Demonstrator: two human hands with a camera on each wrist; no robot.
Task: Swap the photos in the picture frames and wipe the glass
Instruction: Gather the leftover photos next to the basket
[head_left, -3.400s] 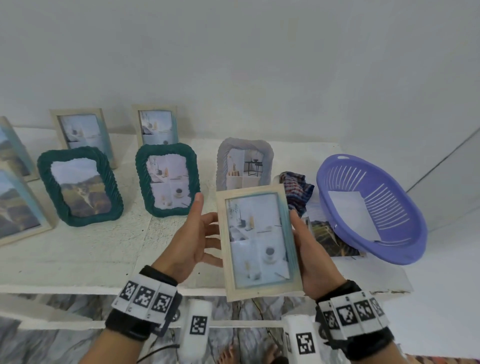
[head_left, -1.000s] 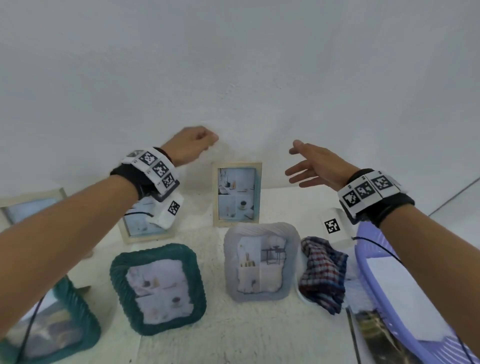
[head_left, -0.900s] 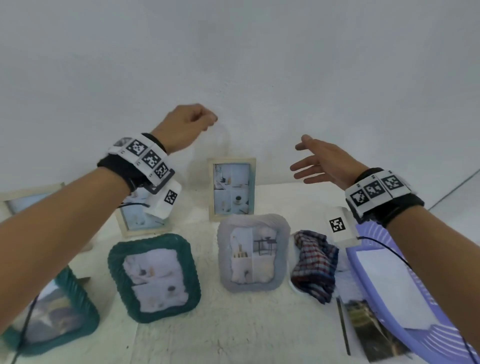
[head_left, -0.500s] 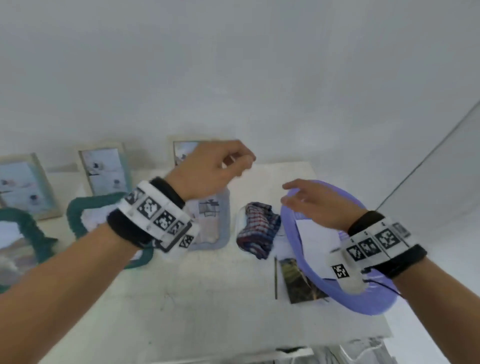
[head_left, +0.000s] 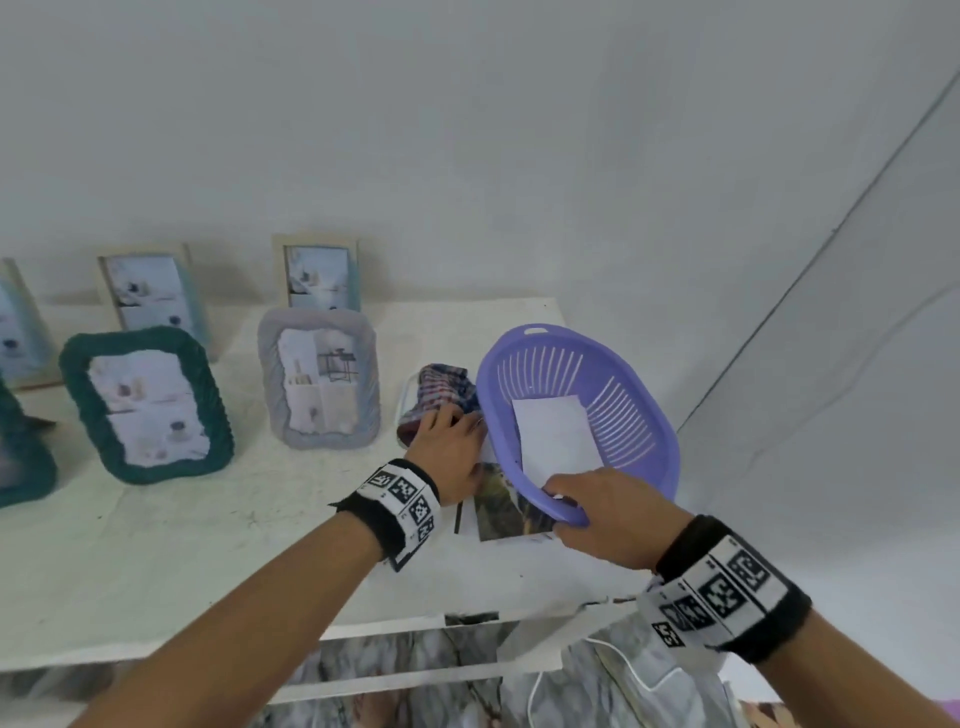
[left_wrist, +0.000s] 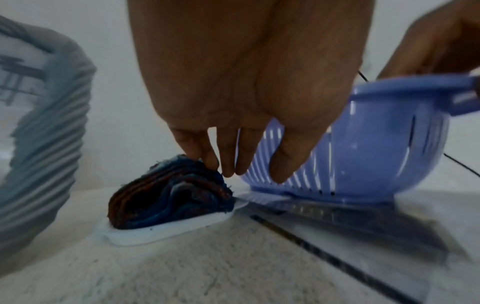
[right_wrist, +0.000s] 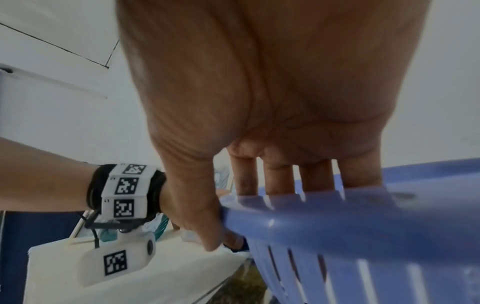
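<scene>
Several picture frames stand upright on the white table (head_left: 208, 545): two plain wooden frames (head_left: 319, 273) at the back near the wall, a dark green ribbed frame (head_left: 145, 402) and a grey ribbed frame (head_left: 319, 376) in front of them, each with a photo behind its glass. Judging by this, a good part of the swapping looks done, though the frames at the far left edge are cut off and I cannot say whether any there still wait. What remains lies to the right: a loose landscape photo (head_left: 501, 512) flat on the table, partly under the purple basket (head_left: 639, 405), and a white sheet (head_left: 558, 439), perhaps a photo face down, inside the basket.

The left hand (head_left: 449, 457) reaches down with fingers nearly straight; its fingertips (left_wrist: 210, 162) touch the top of the folded checked cloth (left_wrist: 171, 195), which sits on a small white tray (left_wrist: 182, 230) between the grey frame and the basket. It has no closed grip on the cloth yet. The right hand (head_left: 608, 512) has a firm grip on the basket's near rim, fingers (right_wrist: 315, 176) curled over the edge and thumb underneath, with the near side of the basket apparently tilted up off the loose photo.
</scene>
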